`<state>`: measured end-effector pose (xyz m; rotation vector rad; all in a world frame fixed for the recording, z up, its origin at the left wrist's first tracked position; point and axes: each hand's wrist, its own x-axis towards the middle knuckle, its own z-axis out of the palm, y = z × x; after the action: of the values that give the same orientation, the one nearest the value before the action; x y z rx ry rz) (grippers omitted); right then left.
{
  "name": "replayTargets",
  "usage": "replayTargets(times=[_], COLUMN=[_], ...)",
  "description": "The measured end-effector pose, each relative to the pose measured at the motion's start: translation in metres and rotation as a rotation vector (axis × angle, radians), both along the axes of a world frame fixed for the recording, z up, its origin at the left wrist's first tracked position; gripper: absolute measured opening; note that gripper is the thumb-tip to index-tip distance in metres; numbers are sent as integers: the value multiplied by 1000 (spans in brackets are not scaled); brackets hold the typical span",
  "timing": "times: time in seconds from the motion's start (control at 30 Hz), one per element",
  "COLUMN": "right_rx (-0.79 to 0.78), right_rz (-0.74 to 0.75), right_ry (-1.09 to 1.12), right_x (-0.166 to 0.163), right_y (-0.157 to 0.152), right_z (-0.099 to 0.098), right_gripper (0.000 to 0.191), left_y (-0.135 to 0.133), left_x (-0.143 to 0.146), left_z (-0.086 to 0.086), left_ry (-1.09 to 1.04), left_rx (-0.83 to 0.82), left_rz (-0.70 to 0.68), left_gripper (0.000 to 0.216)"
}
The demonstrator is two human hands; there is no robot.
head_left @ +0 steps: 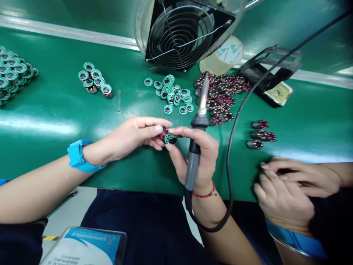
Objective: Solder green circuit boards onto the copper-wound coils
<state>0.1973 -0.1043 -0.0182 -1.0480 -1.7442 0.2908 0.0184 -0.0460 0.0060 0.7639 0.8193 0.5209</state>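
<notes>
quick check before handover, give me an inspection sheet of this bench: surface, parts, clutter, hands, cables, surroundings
Surface: green bench top, glossy.
Job's things: coil core and green board together at the fingertips; loose boards and a coil pile beyond.
Clutter: tape roll beside the fan.
Hands: left hand grips the core; right hand holds a soldering iron, tip pointing away, and pinches the board.
Cables: black cable loops across the right forearm, then runs to the upper right.
Surroundings: another person's hands, clasped, at right.
</notes>
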Motion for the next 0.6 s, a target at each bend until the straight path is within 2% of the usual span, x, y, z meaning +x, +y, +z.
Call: replayTargets(times=[0.07,0.2,0.37,0.5,0.6], right_rx=[26,42,51,66,62], right_rz=[20,48,-25,-79,-100], right_ry=[18,-27,-157,-201,-218], right_x=[-1,-6,-10,-10,-9], right_y=[1,1,0,-1,-1], right_z=[0,-4,-6,-7,-7], right_gripper=[51,52,53,58,61], left_y=[-2,-10,-14,-12,-11], left_x=[2,4,3,3,5], left_z=[0,-1,0,3,7], left_ry=[-36,-61,-24,-73,19], left_rx=[-98,-132,-93,-37,23], left_rz=[22,24,10,21,8], left_gripper=[24,18,22,24,31])
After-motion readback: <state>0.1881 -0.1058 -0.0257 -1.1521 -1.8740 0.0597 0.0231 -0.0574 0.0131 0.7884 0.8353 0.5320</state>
